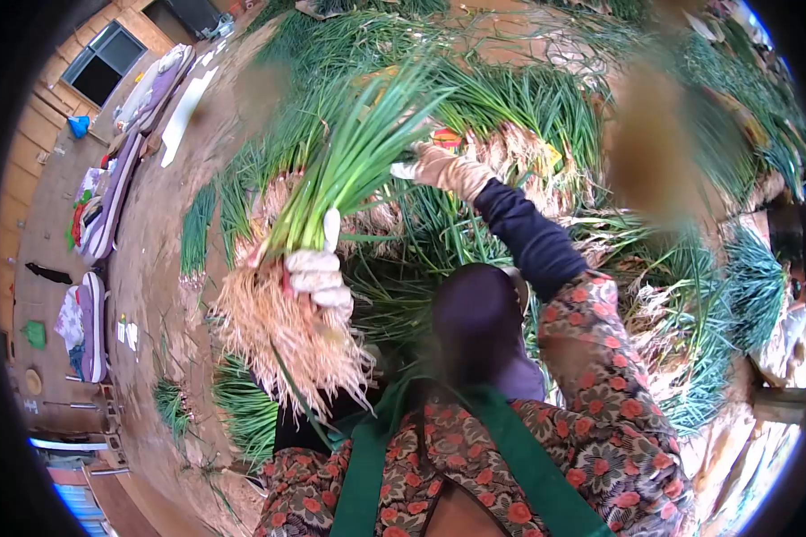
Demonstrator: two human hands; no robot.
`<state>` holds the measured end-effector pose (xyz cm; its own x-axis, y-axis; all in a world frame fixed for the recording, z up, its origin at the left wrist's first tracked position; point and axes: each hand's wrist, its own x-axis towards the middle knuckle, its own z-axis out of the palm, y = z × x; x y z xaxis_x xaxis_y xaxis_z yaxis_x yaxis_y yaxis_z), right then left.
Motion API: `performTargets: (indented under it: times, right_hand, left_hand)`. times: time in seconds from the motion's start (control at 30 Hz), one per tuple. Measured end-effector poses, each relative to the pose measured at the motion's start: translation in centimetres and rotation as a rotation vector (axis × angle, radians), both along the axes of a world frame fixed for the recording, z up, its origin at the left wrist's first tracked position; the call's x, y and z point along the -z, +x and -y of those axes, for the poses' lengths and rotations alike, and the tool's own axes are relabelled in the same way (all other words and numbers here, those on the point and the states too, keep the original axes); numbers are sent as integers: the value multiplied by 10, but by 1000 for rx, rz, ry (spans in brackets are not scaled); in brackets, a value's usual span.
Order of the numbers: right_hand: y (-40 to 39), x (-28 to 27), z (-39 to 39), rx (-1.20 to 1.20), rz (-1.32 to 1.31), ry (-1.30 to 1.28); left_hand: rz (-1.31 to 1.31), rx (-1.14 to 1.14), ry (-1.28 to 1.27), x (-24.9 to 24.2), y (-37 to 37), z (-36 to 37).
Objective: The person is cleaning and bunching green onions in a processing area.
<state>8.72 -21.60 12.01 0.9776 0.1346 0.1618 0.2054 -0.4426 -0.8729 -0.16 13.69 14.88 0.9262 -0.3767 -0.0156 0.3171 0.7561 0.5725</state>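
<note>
My left hand (pixel 315 273), in a white glove, is wrapped round a bunch of green onions (pixel 340 183) just above the roots. The bunch is tilted, its pale, stringy roots (pixel 287 327) hanging down and its green leaves pointing up and right. My right hand (pixel 452 170), in a dirty beige glove with white fingertips, reaches forward beside those leaves. Its fingers look stretched out toward them; whether they touch is hard to see. Just beyond it lie more green onions (pixel 519 148), roots facing me, with a red and yellow wrapper (pixel 446 138) among them.
Piles of green onions (pixel 681 304) cover the ground ahead and to the right. A small bundle (pixel 197 233) lies on the bare dirt floor (pixel 152 295) at left. Long cushions (pixel 121 192) line the left side near a wooden wall (pixel 45 116). Brownish blurs hide parts of the upper right.
</note>
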Motion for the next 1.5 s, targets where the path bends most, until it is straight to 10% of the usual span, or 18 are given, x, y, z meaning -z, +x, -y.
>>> performTargets:
  times: [0.13,0.23,0.27,0.37,0.43,0.57,0.73,0.83,0.93,1.07,1.17,1.33,1.4,1.47,1.5]
  right_hand:
    - [-21,-10,-2,190,145,-274]
    - [-40,38,39,47,-294,-452]
    - [-46,61,47,-262,-101,-1035]
    - [-48,95,80,-236,-109,-948]
    - [-46,0,43,101,-182,-493]
    - [35,-11,-25,-144,120,-5]
    - [-17,-24,-6,121,-72,-504]
    - [-66,84,81,-20,-232,-1206]
    - [-65,72,71,-342,-516,-1081]
    - [-84,-95,-50,-424,-48,-210]
    - [-68,-118,-128,-638,-19,189]
    - [-80,-80,-83,-450,794,-370]
    - [-102,-108,-43,-506,-481,-519]
    - [-125,-100,-19,-403,-247,-975]
    - [-133,-126,-19,-359,-258,-772]
  left_hand:
    - [-12,-17,14,-1,-7,-11]
    - [-9,-36,10,1,-10,-18]
    - [-10,-38,9,2,-9,-20]
    - [-2,-33,16,1,-5,-23]
    - [4,-34,11,-1,-3,-25]
    - [19,-37,20,-8,-2,-31]
    - [34,-35,14,-14,1,-32]
    - [49,-39,10,-16,6,-37]
    - [63,-35,15,-19,7,-42]
    - [63,-25,19,-22,11,-38]
    - [64,-26,19,-25,8,-41]
    - [91,-10,-50,-32,21,-31]
    - [110,11,-101,-40,28,-24]
    - [129,60,-146,-54,22,-11]
    - [138,94,-160,-63,15,-4]
